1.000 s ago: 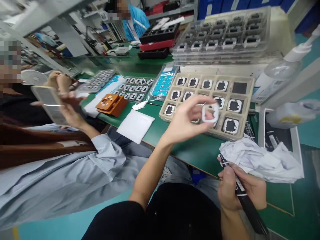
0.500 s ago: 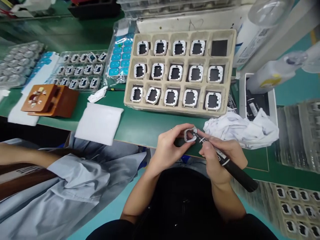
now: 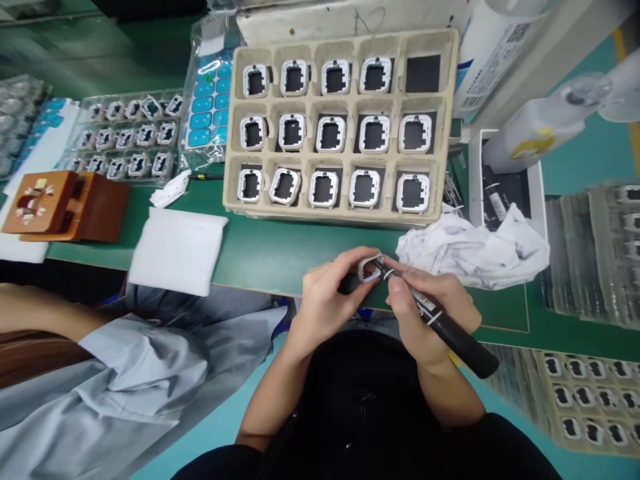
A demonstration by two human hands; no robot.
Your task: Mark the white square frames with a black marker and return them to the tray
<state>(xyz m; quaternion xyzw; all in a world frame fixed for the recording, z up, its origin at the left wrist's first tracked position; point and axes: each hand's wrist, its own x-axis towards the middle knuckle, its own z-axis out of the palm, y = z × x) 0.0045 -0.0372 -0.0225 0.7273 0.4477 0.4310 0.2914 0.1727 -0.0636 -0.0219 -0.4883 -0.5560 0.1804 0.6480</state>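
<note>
My left hand (image 3: 334,293) pinches a small silver-white watch case frame (image 3: 364,269) between thumb and fingers, tilted above the near edge of the green bench. In my right hand (image 3: 434,310) is a black marker pen (image 3: 463,341), held like a writing tool. Its tip points into the inner edge of the frame, and the exact contact point is too small to make out. Just beyond both hands lies a beige moulded tray (image 3: 305,212), with similar frames in its compartments; the far right one shows only a dark pad.
A crumpled white cloth (image 3: 475,250) lies right of my hands, before a white box (image 3: 537,193) with a bottle (image 3: 520,137). At left are a white foam pad (image 3: 176,250), an orange-brown fixture (image 3: 103,207) and a co-worker's sleeve (image 3: 150,363). Stacked trays (image 3: 585,250) stand right.
The view has shifted, so the bench things sit farther left and higher. The frame is turned more edge-on, with the marker pen still at its inner edge.
</note>
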